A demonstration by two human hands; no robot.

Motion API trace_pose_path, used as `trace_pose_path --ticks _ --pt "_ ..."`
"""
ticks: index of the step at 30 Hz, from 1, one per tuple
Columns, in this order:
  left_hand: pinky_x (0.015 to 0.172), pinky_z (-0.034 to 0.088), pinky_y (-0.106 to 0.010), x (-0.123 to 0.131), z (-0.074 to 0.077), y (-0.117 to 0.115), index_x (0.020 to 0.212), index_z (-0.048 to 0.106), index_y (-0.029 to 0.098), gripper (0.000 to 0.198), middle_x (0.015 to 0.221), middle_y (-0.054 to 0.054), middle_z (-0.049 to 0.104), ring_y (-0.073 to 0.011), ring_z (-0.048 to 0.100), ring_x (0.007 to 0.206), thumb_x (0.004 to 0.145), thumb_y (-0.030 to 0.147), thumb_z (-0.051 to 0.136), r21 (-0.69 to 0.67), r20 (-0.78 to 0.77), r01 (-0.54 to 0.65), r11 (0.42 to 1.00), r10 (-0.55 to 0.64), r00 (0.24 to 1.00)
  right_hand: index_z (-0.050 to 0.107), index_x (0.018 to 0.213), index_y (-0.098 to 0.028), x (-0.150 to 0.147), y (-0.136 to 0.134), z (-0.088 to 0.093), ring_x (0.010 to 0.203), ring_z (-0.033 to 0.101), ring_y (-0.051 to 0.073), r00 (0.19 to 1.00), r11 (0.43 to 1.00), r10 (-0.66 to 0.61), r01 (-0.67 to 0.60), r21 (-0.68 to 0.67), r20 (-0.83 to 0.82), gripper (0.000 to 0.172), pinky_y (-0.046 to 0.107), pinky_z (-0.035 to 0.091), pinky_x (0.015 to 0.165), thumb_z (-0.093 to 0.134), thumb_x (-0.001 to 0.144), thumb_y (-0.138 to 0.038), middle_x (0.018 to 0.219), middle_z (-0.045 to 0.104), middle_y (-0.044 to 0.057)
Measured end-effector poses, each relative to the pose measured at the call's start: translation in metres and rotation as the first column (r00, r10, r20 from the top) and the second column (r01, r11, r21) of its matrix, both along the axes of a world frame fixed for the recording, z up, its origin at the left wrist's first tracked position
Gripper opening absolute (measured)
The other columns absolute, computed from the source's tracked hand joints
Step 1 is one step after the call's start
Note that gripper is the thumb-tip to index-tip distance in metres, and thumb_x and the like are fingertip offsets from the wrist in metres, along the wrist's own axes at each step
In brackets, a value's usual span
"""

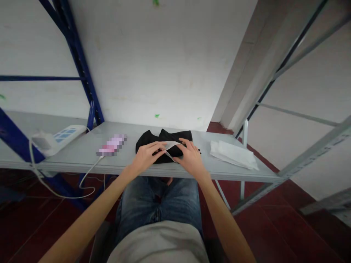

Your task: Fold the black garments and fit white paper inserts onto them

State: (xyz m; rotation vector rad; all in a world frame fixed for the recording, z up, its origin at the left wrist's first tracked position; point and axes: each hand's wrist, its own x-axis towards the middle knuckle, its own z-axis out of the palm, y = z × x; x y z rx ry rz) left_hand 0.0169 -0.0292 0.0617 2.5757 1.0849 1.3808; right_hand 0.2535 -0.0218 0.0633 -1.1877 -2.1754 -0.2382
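Observation:
Between my two hands is a thin whitish translucent strip, bent into an open loop. My left hand pinches its left end. On the right, my right hand grips the other end between thumb and fingers. Just beneath and behind the strip, a folded black cloth lies on the grey shelf. A stack of thin white sheets or bags rests on the shelf to the right of the cloth.
Left of the cloth lies a pixelated phone with a white cable hanging over the front edge. A white power strip is farther left. Blue rack posts stand at left, grey ones at right. A wall rises behind.

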Motion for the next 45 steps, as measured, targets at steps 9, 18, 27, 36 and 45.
trace_pose_path --ticks 9,18,27,36,45 --pt "0.091 0.062 -0.036 -0.003 -0.001 0.001 0.142 0.055 0.028 0.049 0.128 -0.006 0.074 -0.0229 0.076 0.101 0.099 0.048 0.062 -0.145 -0.085 -0.080 0.986 0.068 0.994 0.075 0.122 -0.029 -0.004 0.000 0.008 0.137 0.052 0.032 0.960 0.989 0.148 -0.141 0.047 -0.238 0.033 0.055 0.047 0.113 0.064 0.094 -0.016 0.149 0.058 0.008" --pt "0.080 0.059 -0.035 -0.021 0.002 0.013 0.094 0.062 0.024 0.023 0.092 -0.006 0.078 -0.0257 0.077 0.087 0.096 0.047 0.058 -0.128 0.139 -0.407 0.904 0.423 0.895 0.074 0.115 -0.027 0.000 0.002 0.024 0.125 0.064 0.026 0.280 0.879 0.258 -0.464 0.105 -0.925 0.038 0.044 0.053 0.107 0.071 0.090 -0.056 0.126 0.072 0.006" --pt "0.070 0.065 -0.036 -0.055 -0.002 0.036 0.102 0.062 0.019 0.033 0.094 -0.009 0.078 -0.0263 0.079 0.089 0.087 0.048 0.069 -0.410 0.596 -0.288 0.865 0.493 0.634 0.071 0.101 -0.025 0.031 0.029 0.008 0.061 0.055 0.009 0.259 0.918 -0.112 -0.344 -0.200 -0.960 0.046 0.020 0.041 0.049 0.078 0.079 -0.065 0.086 0.066 -0.002" --pt "0.091 0.065 -0.042 -0.031 -0.006 0.036 0.097 0.062 0.020 0.043 0.105 -0.010 0.077 -0.0274 0.075 0.109 0.085 0.060 0.072 -0.416 0.700 -0.006 0.909 0.324 0.636 0.070 0.134 -0.029 0.035 0.041 -0.026 0.117 0.067 0.026 0.965 0.992 -0.006 -0.028 -0.127 -0.261 0.054 0.041 0.058 0.099 0.048 0.090 -0.007 0.135 0.066 0.008" --pt "0.100 0.061 -0.046 -0.018 -0.024 0.038 0.098 0.060 0.022 0.046 0.112 -0.007 0.077 -0.0236 0.074 0.105 0.086 0.066 0.068 -0.448 0.577 0.098 0.889 0.204 0.791 0.057 0.140 -0.024 0.038 0.029 -0.003 0.080 0.074 0.022 0.894 0.989 -0.032 -0.037 -0.144 -0.446 0.046 0.037 0.059 0.077 0.062 0.097 -0.037 0.101 0.078 0.005"
